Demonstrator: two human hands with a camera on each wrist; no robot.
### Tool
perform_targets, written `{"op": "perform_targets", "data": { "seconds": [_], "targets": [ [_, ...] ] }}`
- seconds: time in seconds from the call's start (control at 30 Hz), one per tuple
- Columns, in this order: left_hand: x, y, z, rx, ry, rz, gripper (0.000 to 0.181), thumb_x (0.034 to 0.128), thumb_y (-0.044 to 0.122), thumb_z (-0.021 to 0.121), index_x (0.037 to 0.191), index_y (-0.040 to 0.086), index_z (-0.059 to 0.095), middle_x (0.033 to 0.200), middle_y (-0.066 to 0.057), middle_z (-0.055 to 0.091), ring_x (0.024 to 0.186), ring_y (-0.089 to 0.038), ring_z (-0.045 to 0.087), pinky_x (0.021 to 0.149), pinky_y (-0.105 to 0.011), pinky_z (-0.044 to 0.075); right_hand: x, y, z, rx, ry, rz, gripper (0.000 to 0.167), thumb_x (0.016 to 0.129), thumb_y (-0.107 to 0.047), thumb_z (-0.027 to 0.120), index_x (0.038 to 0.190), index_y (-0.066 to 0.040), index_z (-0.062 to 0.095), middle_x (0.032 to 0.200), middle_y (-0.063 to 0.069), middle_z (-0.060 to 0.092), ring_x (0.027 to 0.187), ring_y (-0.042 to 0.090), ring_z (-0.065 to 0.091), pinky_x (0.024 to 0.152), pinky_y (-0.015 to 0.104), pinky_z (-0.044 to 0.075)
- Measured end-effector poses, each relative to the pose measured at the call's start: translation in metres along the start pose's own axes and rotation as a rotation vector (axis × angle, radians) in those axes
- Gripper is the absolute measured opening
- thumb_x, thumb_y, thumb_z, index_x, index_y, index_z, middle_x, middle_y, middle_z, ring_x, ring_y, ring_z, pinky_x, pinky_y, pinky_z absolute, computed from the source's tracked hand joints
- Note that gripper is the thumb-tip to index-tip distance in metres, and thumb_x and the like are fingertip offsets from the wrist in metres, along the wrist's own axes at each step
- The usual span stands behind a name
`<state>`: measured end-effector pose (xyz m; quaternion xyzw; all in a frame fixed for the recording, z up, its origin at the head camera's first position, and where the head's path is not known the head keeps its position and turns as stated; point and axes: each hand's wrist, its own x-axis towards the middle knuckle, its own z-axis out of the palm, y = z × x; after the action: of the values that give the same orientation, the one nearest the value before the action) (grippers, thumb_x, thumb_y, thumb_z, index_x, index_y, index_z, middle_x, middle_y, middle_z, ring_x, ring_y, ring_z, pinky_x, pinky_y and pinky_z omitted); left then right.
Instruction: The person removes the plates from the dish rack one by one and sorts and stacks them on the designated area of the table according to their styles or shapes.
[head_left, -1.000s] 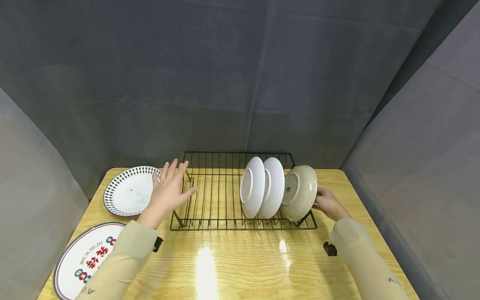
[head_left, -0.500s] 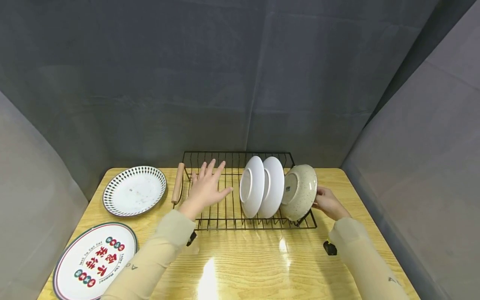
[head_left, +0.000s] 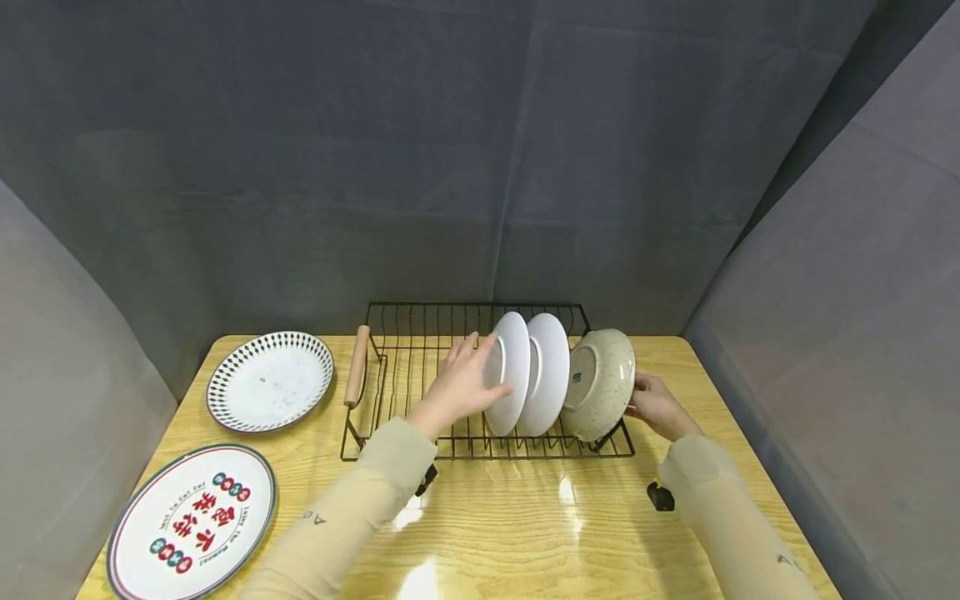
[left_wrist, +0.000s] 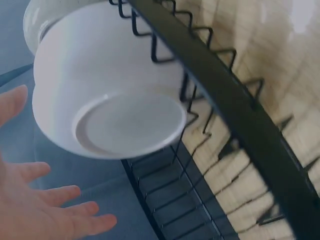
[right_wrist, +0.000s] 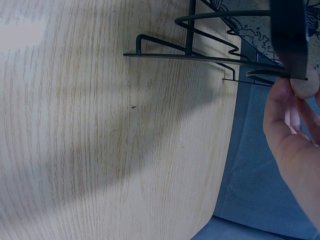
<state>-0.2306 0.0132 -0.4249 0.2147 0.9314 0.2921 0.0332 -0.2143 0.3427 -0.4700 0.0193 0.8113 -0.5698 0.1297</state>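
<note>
Two white plates stand on edge in the black wire rack (head_left: 423, 448), the left one (head_left: 514, 375) beside the other (head_left: 553, 375). A speckled beige bowl (head_left: 606, 387) leans at the rack's right end. My left hand (head_left: 461, 385) is at the left white plate with fingers spread; in the left wrist view the hand (left_wrist: 50, 205) is beside the plate (left_wrist: 125, 125), fingers extended. My right hand (head_left: 660, 407) is at the right end, behind the bowl; in the right wrist view its fingers curl round the rack's wooden handle (right_wrist: 305, 84).
On the left of the table (head_left: 480, 533) lie a plate with a diamond-patterned rim (head_left: 270, 383) and a white oval plate with red characters (head_left: 187, 521). The rack's left wooden handle (head_left: 357, 367) stands near them. Dark cloth (head_left: 337, 167) hangs behind.
My left hand has moved right, from beside the patterned plate across the rack to the left white plate. My right hand has stayed in place.
</note>
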Motion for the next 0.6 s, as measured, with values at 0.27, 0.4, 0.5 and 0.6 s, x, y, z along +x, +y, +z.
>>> {"op": "perform_targets", "data": {
  "seconds": [0.27,0.4,0.5,0.6],
  "targets": [
    [0.005,0.015,0.019,-0.168,0.018,-0.006,0.086,0.0786,0.043,0.068,0.145,0.010,0.023,0.148,-0.018,0.020,0.130,-0.041,0.028,0.098,-0.054,0.034,-0.001,0.000,0.000,-0.002,0.006,0.007,0.035,0.095,-0.004,0.036,0.128,0.007,0.040,0.100,0.000,0.052,0.088,0.008,0.051,0.090,0.039,0.044],
    [0.007,0.019,0.028,-0.197,0.049,-0.008,0.088,0.0774,0.039,0.070,0.145,0.008,0.023,0.145,-0.022,0.025,0.126,-0.041,0.034,0.096,-0.051,0.037,-0.001,0.001,0.001,-0.007,0.006,0.004,0.036,0.095,-0.005,0.037,0.129,0.007,0.039,0.104,0.001,0.052,0.090,0.007,0.052,0.094,0.043,0.042],
    [0.007,0.022,0.034,-0.239,0.071,-0.033,0.089,0.0760,0.038,0.072,0.145,0.009,0.023,0.143,-0.022,0.028,0.124,-0.040,0.038,0.094,-0.050,0.040,0.000,0.002,0.001,-0.012,0.002,-0.001,0.038,0.096,-0.007,0.037,0.130,0.008,0.038,0.108,0.004,0.051,0.092,0.006,0.052,0.095,0.045,0.041],
    [0.006,0.024,0.039,-0.261,0.092,-0.052,0.091,0.0748,0.037,0.073,0.146,0.010,0.023,0.142,-0.021,0.030,0.122,-0.039,0.040,0.095,-0.048,0.040,0.001,0.003,0.001,-0.011,0.005,0.002,0.038,0.096,-0.008,0.038,0.131,0.007,0.038,0.111,0.005,0.051,0.093,0.005,0.053,0.095,0.045,0.041]
  ]
}}
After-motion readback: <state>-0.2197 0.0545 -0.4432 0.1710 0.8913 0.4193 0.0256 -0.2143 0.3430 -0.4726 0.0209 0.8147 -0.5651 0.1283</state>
